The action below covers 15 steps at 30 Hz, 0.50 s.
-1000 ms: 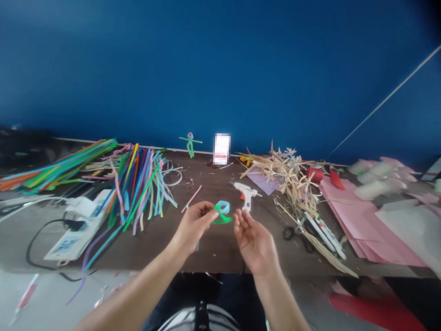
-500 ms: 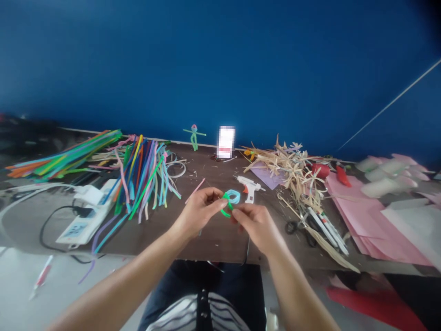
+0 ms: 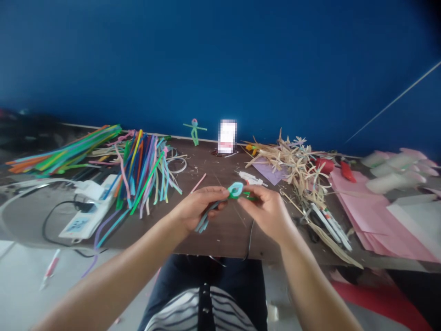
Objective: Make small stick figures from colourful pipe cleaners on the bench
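In front of my waist, above the table, my left hand (image 3: 203,207) pinches a bent pipe cleaner piece (image 3: 236,188), a light blue loop with green wound at its base. Grey-blue ends of it stick out below that hand's fingers. My right hand (image 3: 263,207) is closed at the loop's other side, thumb and forefinger on the green strand. Just behind the right hand lies a white hot glue gun (image 3: 251,178), its lower part hidden by the fingers. A small green pipe cleaner figure (image 3: 195,132) with outstretched arms stands at the back.
Bundled coloured pipe cleaners (image 3: 144,170) lie at left, near a white power strip (image 3: 90,209) with cables. To the right are a heap of straw-coloured strips (image 3: 292,161), white pens (image 3: 330,225) and pink paper sheets (image 3: 365,211). A blurred bright screen (image 3: 227,136) stands at the back.
The looped piece has turned, so grey-blue ends now show below my left hand. My right hand has risen slightly and moved right, covering the glue gun's handle.
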{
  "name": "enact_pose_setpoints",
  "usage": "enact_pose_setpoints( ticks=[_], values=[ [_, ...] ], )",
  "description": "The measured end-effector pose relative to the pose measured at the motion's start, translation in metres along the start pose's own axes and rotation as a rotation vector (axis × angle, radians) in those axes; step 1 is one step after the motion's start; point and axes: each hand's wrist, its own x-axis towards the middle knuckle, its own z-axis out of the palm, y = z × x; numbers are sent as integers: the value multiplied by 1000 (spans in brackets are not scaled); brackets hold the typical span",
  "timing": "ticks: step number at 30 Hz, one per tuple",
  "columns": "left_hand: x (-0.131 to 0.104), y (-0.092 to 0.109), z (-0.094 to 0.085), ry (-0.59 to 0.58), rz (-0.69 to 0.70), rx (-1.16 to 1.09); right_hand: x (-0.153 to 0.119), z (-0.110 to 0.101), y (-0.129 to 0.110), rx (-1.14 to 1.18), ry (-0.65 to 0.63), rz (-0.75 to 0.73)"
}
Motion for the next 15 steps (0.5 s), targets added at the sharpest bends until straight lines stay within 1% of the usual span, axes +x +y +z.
enact_pose_setpoints(
  ticks=[3, 6, 10, 12, 13, 14, 15],
  values=[
    [2, 1, 0, -24, -21, -35, 6, -3, -2, 102, -57, -2],
    [4, 4, 2, -12, -28, -25, 11, -5, -3, 218, -111, 12],
    [6, 7, 2, 16, 8, 50, 17, -4, 1, 317, -99, 48],
    [6, 8, 0, 41, 44, 135, 18, -3, 3, 321, -75, 64],
    [6, 8, -1, 70, 76, 217, 19, -2, 4, 307, -61, 73],
    [5, 9, -1, 121, 128, 331, 20, -2, 3, 282, -46, 80],
    [3, 8, -2, 195, 207, 476, 20, -2, 3, 250, -26, 85]
  ],
)
